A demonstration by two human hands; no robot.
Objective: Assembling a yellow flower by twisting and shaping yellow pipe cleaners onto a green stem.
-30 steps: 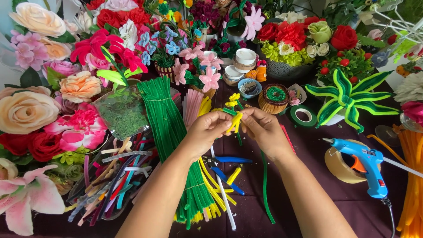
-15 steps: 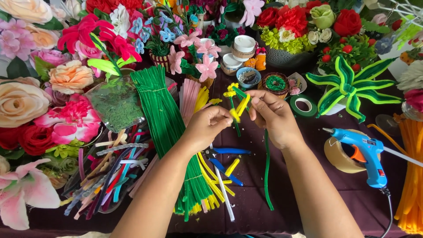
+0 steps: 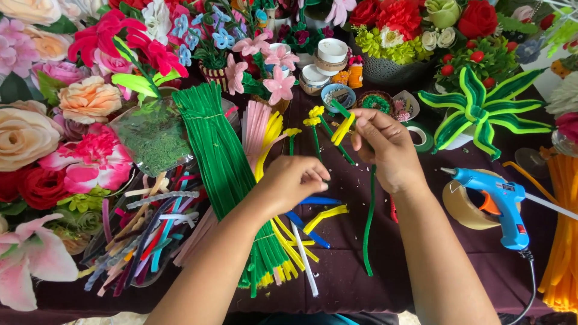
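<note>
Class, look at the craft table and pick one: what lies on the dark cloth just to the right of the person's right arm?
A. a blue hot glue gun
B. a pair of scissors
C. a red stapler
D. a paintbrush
A: a blue hot glue gun with an orange trigger lies on the cloth beside the right arm, partly over a roll of clear tape.

Table (image 3: 361, 283) covered in dark maroon cloth, bare patches showing at 6 o'clock and toward 4. Light is even and bright, with soft shadows. No walls, floor or windows in view; the surface fills the whole frame. Artificial flowers (image 3: 36, 138) bank the edge from 7 through 12 o'clock. More potted blooms (image 3: 397, 24) crowd 12 to 2. A pale strip shows at the very bottom edge, 6 o'clock.
</note>
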